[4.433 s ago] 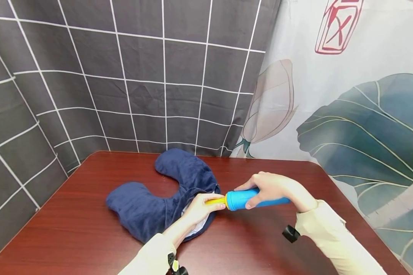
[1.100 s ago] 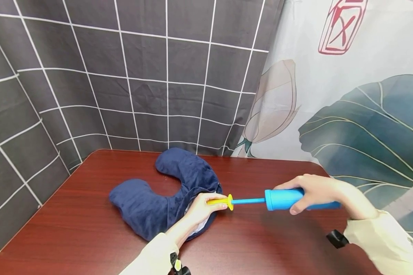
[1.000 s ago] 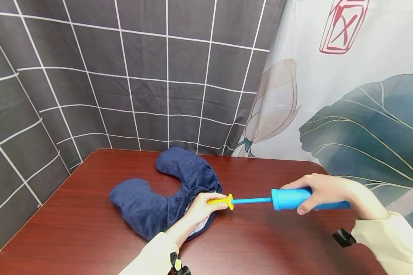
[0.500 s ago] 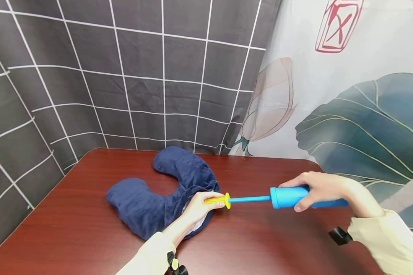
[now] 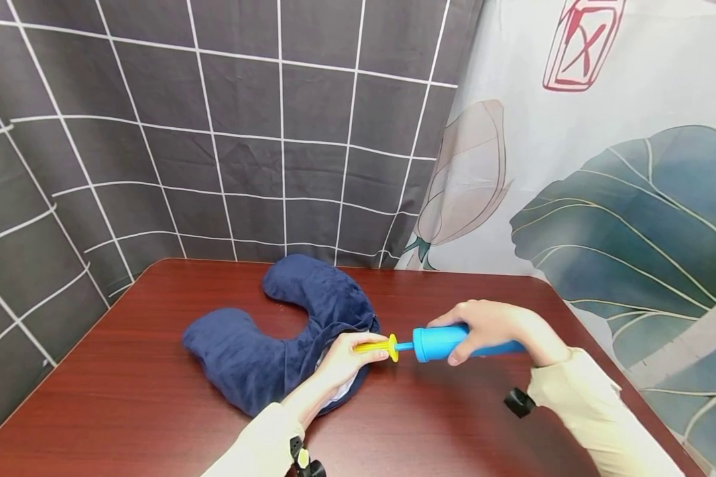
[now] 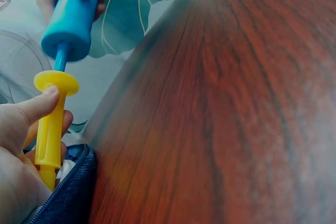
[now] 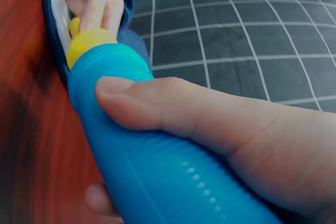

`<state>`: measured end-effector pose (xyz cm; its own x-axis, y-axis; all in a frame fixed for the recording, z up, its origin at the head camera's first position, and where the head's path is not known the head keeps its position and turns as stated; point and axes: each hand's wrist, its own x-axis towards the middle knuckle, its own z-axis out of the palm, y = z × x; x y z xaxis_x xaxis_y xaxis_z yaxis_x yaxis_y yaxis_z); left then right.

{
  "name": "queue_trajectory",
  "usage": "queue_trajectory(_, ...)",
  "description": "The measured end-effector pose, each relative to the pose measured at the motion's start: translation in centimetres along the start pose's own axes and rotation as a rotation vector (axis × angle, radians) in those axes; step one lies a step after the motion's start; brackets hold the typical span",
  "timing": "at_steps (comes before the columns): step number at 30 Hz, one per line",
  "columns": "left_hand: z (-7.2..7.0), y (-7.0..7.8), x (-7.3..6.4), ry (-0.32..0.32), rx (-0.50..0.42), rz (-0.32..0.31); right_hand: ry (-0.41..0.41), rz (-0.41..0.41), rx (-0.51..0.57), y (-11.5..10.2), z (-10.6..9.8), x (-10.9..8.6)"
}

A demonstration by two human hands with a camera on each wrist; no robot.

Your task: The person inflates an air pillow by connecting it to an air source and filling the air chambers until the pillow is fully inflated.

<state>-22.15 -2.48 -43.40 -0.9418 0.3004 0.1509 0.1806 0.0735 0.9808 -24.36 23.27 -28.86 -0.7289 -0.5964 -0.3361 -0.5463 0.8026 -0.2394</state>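
Observation:
A hand air pump has a blue barrel (image 5: 432, 343) and a yellow end piece (image 6: 49, 135) with a round flange. My left hand (image 5: 338, 363) pinches the yellow piece at the opening of a navy U-shaped neck pillow (image 5: 334, 301). White lining (image 5: 343, 392) shows at that opening. Where the yellow tip ends inside is hidden. My right hand (image 5: 489, 329) grips the barrel, its thumb along the top in the right wrist view. A short length of thin blue rod (image 6: 61, 57) shows between barrel and flange.
The pillow lies on a reddish-brown wooden table (image 5: 155, 371). Behind it hangs a dark grey curtain (image 5: 244, 165) with a white grid. At the right is a pale cloth (image 5: 531, 59) with printed leaves. Black cameras sit at both wrists.
The barrel was close against the flange, then was drawn right, baring a long rod. Now my right hand has brought it back left, leaving little rod showing. My left hand keeps its hold.

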Motion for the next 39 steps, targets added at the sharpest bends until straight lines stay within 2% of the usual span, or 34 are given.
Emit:
queue_trajectory(7, -0.1, -0.2, 0.1, 0.004, 0.025, -0.001, -0.010, -0.004, -0.009, -1.6, 0.8, 2.6)
queue_trajectory(17, 0.1, 0.0, 0.2, 0.009, 0.030, 0.000, 0.001, 0.001, -0.030, -1.3, 0.7, 2.3)
queue_trajectory(22, 0.2, 0.0, 0.2, 0.016, 0.015, -0.009, 0.013, 0.009, -0.047, -0.3, 0.1, 0.8)
queue_trajectory(30, 0.3, -0.2, 0.0, 0.018, -0.025, -0.017, 0.032, 0.052, -0.016, 1.9, -1.0, -3.2)
queue_trajectory(39, 0.2, -0.2, 0.0, 0.016, -0.008, -0.014, 0.019, 0.063, 0.121, 4.7, -1.8, -7.2)
